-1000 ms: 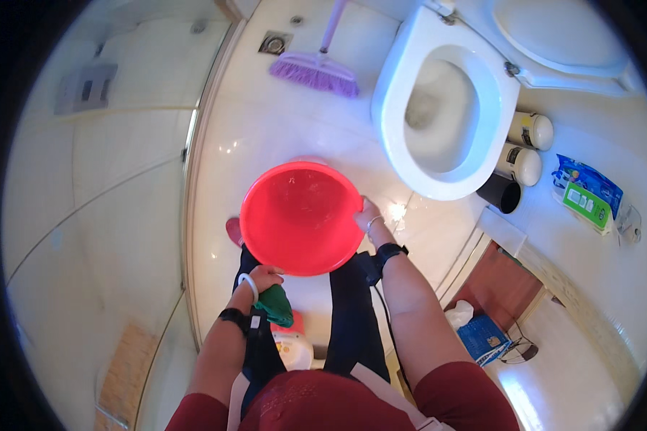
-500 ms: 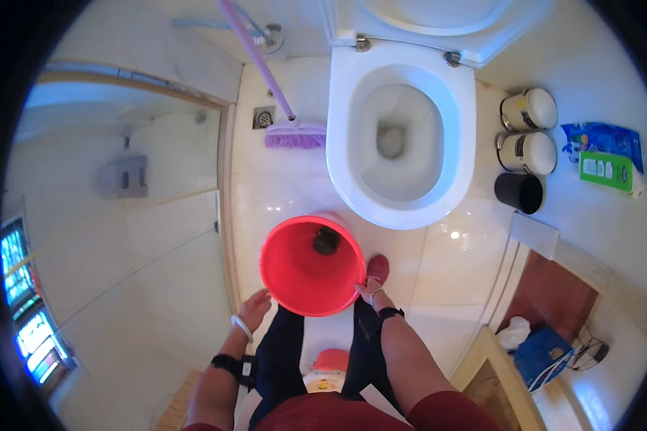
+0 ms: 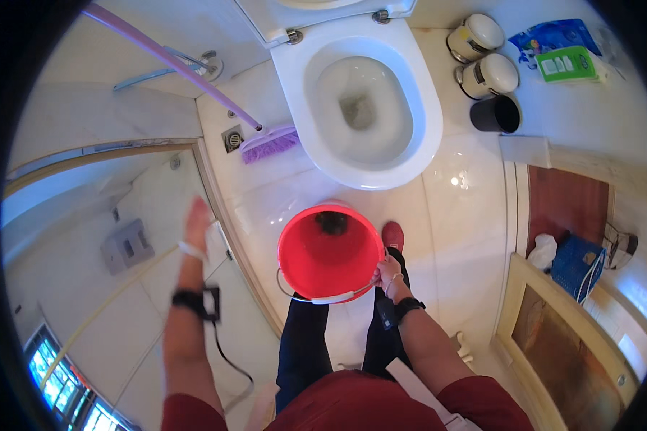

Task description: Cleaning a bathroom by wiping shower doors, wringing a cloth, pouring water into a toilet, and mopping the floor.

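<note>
A red bucket tilts in front of my legs, its mouth facing me. A dark thing shows at its far inner side; what it is I cannot make out. The bucket's wire handle, with a pale grip, hangs along the near rim. My right hand is closed on the bucket's right rim. Away from the bucket, my left hand is raised at the left, nearest the glass shower door. Motion smears its fingers, and nothing shows in it.
Ahead stands a white toilet with its lid up. A purple broom leans left of it, beside a floor drain. Two cream bins and a black bin line the right wall. A wooden-framed door stands at the lower right.
My left hand has left the bucket's side and swung up and to the left. The bucket has tipped slightly, and its handle now hangs at the near rim. The view has shifted.
</note>
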`<control>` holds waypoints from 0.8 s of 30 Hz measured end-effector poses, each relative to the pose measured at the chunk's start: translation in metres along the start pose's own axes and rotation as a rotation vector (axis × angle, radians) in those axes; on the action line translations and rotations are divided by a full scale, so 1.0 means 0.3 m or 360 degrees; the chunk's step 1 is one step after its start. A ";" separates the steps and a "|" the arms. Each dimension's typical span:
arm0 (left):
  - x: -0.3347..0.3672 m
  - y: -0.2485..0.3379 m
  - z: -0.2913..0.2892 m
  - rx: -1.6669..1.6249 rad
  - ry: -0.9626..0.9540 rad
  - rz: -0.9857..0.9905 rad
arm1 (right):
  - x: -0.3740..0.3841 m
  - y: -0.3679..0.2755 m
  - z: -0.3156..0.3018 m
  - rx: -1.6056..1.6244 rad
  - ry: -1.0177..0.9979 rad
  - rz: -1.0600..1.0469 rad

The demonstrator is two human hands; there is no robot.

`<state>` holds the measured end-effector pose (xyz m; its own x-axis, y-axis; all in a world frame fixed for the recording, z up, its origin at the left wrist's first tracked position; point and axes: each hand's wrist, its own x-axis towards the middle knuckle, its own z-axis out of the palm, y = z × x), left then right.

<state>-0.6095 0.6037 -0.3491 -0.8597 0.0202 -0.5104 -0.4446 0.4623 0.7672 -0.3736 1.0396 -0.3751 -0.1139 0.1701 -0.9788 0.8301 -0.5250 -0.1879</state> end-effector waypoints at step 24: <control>0.133 0.748 -0.241 -0.0024 -0.0244 0.0528 | -0.344 0.216 0.388 0.1767 -0.0500 -0.0039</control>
<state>-0.7617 0.6441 -0.1693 -0.9105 0.3001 -0.2844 -0.1528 0.3950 0.9059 -0.3716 0.8911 -0.2957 -0.3839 0.0573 -0.9216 -0.0937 -0.9953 -0.0228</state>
